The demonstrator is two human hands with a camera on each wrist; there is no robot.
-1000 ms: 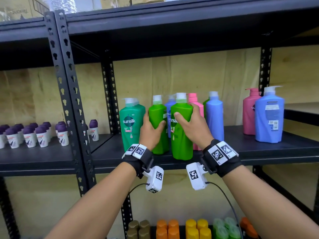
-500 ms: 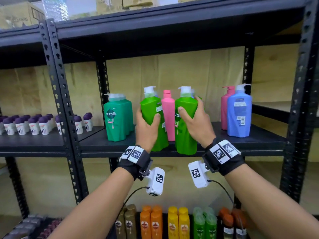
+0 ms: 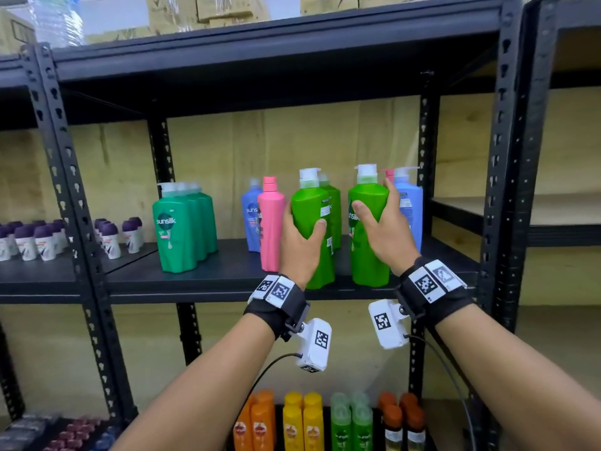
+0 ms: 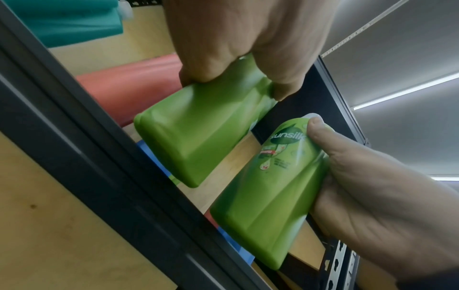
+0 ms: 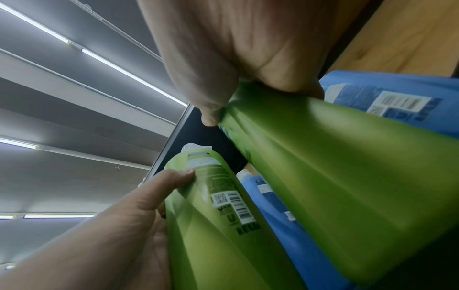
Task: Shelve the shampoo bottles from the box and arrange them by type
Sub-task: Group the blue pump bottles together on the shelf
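both hands on green sunsilk bottles

left hand [image 3: 300, 245] wrapped round one light-green pump bottle [image 3: 313, 222], right hand [image 3: 387, 232] round another [image 3: 366, 229] — both upright at the shelf [image 3: 227, 281] front edge, between pink bottle [image 3: 270, 219] and blue bottle [image 3: 410, 209].

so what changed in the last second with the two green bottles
Both light green bottles, one gripped in the left hand and one in the right hand, have been carried rightward along the shelf, away from the dark green sunsilk bottles, and now sit further apart. Both grips stayed as they were; the pink bottle now shows left of them.
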